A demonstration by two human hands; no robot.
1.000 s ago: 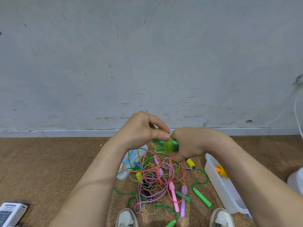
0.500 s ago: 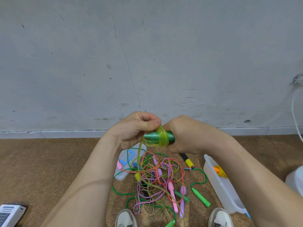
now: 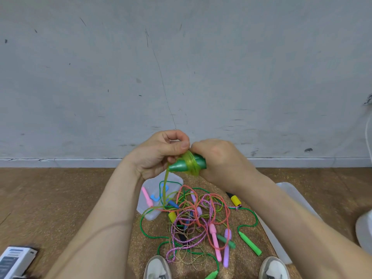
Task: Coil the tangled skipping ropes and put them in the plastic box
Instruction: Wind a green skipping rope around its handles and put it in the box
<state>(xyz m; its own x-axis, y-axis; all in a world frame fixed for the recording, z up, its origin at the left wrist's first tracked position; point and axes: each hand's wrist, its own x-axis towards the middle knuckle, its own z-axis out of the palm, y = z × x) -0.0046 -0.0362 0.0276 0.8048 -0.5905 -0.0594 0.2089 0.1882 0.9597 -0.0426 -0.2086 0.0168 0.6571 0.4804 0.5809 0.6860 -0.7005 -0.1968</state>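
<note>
My right hand (image 3: pixel 221 160) grips a dark green rope handle (image 3: pixel 180 165), held level at chest height. Several turns of translucent yellow-green rope (image 3: pixel 191 163) are wound round it. My left hand (image 3: pixel 159 156) pinches that rope beside the coil, and a strand hangs from it down to the floor. Below lies a tangle of skipping ropes (image 3: pixel 193 220) in green, pink, purple, orange and gold, with loose handles among them. The clear plastic box (image 3: pixel 281 228) stands on the floor at the right, largely behind my right forearm.
A clear plastic lid (image 3: pixel 149 206) lies on the brown floor left of the tangle. My two shoes (image 3: pixel 158 268) (image 3: pixel 274 268) show at the bottom edge. A small white carton (image 3: pixel 14 260) sits bottom left. A white object (image 3: pixel 365 230) stands far right, a grey wall behind.
My left hand has carried the yellow-green rope round the handle again, and the coil looks thicker. The hanging strand now runs taut down to the pile.
</note>
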